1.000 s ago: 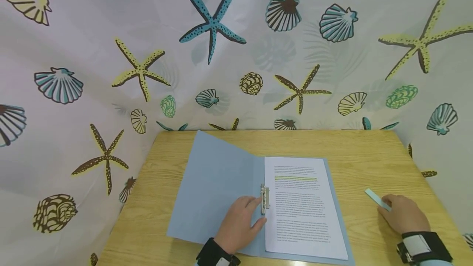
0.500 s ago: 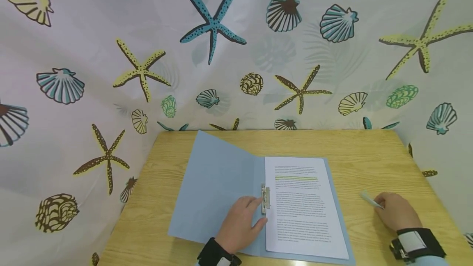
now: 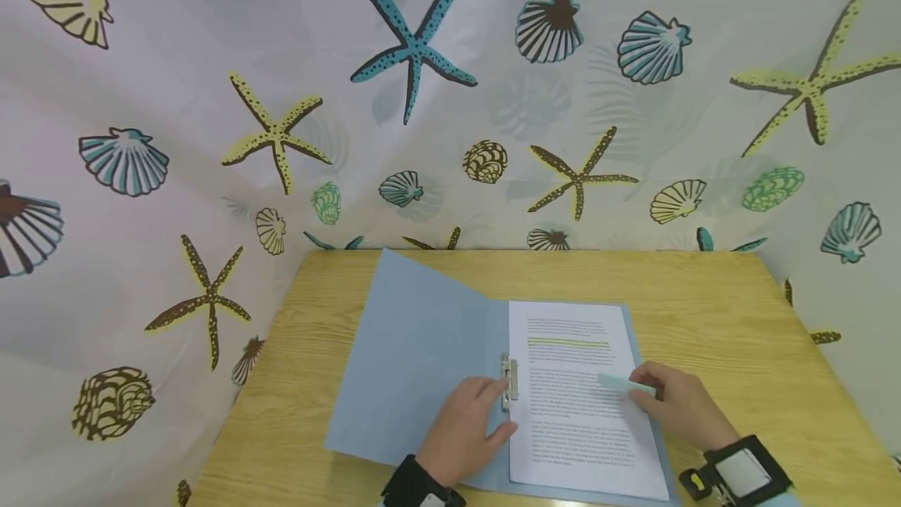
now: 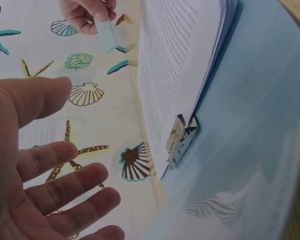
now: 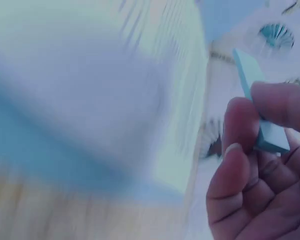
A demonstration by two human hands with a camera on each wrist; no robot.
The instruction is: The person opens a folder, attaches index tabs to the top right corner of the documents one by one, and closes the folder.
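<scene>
A light-blue folder (image 3: 411,343) lies opened out on the table, a stack of printed sheets (image 3: 573,444) on its right side. Along the fold sits a metal clip (image 3: 512,380). My left hand (image 3: 461,429) hovers by that clip, fingertips right at it, the fingers loosely spread in the left wrist view. Over the right edge of the sheets, my right hand (image 3: 686,405) pinches a narrow pale-blue sticky note pad (image 3: 615,383) between thumb and fingers. The right wrist view shows the sticky note pad (image 5: 248,70) as a flat strip with some thickness, its middle hidden by the fingers.
The wooden table (image 3: 746,311) extends around the folder. A white curtain (image 3: 450,108) printed with seashells and starfish hangs behind and at both sides. The folder's left cover is tilted up a little off the table. One line on the top sheet is highlighted yellow.
My right hand has moved left with the sticky note pad, from the table at the right to over the sheets. The left hand has stayed beside the clip.
</scene>
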